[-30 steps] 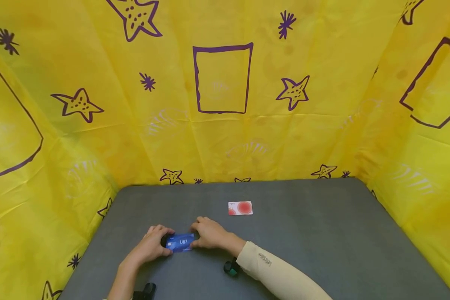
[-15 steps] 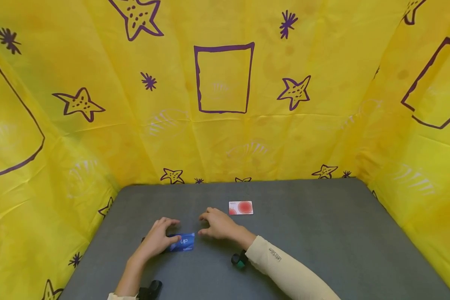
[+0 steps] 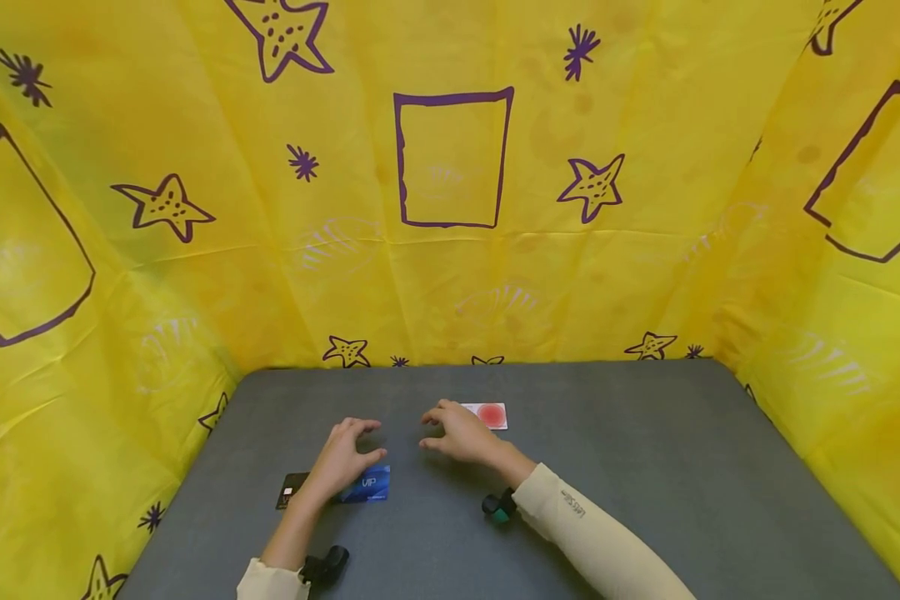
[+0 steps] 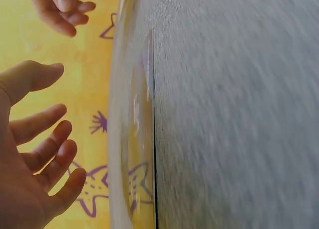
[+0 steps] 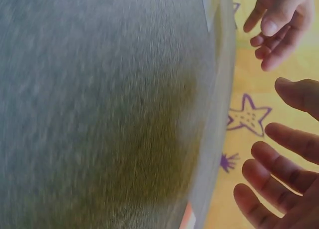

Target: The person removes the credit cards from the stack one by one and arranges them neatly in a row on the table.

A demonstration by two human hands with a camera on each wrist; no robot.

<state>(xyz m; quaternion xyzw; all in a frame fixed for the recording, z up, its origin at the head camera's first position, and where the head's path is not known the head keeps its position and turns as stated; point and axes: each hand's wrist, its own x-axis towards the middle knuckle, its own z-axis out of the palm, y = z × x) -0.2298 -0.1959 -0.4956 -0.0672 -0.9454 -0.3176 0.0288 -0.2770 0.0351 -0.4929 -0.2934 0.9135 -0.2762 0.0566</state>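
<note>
A blue card marked VIP [image 3: 376, 484] lies flat on the grey table, partly hidden under my left forearm and hand in the head view. Left of it lies a black card [image 3: 291, 490], also partly covered by that forearm. My left hand [image 3: 342, 458] hovers just beyond the blue card, fingers loosely bent and holding nothing. Across from it, my right hand [image 3: 462, 434] is likewise bare, its fingers relaxed. A white card with a red circle [image 3: 492, 415] sits behind the right hand, which covers its left end. The left wrist view catches a shiny card surface [image 4: 142, 139] nearly edge-on.
Yellow cloth [image 3: 450, 292] with purple drawings rises behind the grey table [image 3: 645, 475] and along both sides. Dark wrist devices hang at the left wrist [image 3: 326, 567] and right wrist [image 3: 499, 507], low over the tabletop.
Both hands have let go of the blue card and moved away from it, up and to the right. The black card has come into view; the right hand now overlaps the red-and-white card.
</note>
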